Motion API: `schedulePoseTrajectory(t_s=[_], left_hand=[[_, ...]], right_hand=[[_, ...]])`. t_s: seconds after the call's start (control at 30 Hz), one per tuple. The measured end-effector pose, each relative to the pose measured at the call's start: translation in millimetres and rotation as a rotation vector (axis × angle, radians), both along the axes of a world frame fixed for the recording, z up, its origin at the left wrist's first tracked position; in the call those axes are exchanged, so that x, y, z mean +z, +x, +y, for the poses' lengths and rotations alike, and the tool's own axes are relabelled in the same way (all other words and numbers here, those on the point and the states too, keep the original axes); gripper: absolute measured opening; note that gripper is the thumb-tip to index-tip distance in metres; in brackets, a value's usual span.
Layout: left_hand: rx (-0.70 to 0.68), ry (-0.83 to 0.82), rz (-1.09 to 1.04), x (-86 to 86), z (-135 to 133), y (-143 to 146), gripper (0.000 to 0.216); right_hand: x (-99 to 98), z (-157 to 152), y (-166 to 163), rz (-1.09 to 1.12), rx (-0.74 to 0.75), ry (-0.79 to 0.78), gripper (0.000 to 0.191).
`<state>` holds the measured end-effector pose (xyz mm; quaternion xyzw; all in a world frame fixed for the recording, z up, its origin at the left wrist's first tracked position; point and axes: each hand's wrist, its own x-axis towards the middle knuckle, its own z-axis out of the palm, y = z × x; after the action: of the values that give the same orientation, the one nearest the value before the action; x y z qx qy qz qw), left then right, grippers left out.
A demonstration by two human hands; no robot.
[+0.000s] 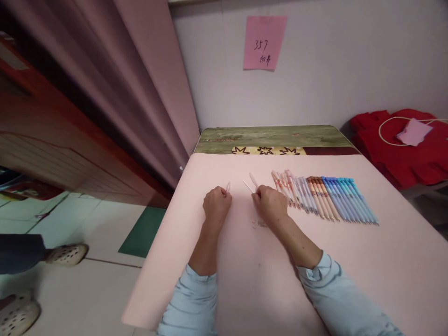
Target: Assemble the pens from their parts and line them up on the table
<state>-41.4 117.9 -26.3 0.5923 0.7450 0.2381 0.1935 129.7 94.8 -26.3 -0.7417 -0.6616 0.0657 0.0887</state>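
Observation:
My left hand (216, 203) rests on the pink table cover (350, 261), fingers closed around a small clear pen piece (227, 187) that sticks up from the fist. My right hand (270, 202) lies a little to the right, closed on a pale pen barrel (253, 179) and a thin white refill (248, 186). A few tiny pen parts (258, 224) lie on the cover beside my right wrist. Just right of that hand a row of several pens (324, 196) lies side by side, pink ones first, then orange, then blue.
A green wooden table end (273, 136) shows beyond the cover, against a white wall with a pink note (264, 42). A red cloth (402, 144) lies at the right. Curtains (133, 93) hang at the left. Another person's shoes (66, 254) stand on the tiled floor.

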Motion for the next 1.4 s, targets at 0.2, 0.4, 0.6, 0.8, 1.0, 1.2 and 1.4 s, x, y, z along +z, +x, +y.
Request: schedulePoseTrajectory(t_s=[0.2, 0.4, 0.6, 0.8, 1.0, 1.2, 1.4], left_hand=[[0.141, -0.038, -0.898, -9.6, 5.1, 2.2, 0.009], [0.241, -0.057, -1.508, -6.4, 8.2, 8.5, 0.005], [0.288, -0.006, -1.586, -3.0, 5.7, 6.6, 0.005], [0.301, 0.067, -1.612, -6.1, 7.4, 5.7, 0.005], [0.268, 0.063, -1.570, -5.6, 5.7, 6.5, 0.009], [0.206, 0.037, -1.463, -4.0, 1.1, 15.0, 0.013], [0.151, -0.039, -1.516, -4.3, -3.3, 25.6, 0.015]], right_hand=[[2.3, 0.1, 1.8, -0.072, 0.035, -0.021, 0.027], [1.3, 3.1, 8.8, -0.018, 0.081, -0.077, 0.021], [10.8, 2.8, 8.6, 0.080, 0.116, -0.061, 0.020], [19.2, -1.0, 4.6, 0.418, 0.382, 0.031, 0.010], [13.5, -1.8, 3.6, 0.451, 0.387, 0.016, 0.009], [6.8, -0.1, 6.1, 0.558, 0.349, 0.124, 0.012], [-3.4, 4.5, 5.6, 0.925, 0.224, 0.166, 0.030]])
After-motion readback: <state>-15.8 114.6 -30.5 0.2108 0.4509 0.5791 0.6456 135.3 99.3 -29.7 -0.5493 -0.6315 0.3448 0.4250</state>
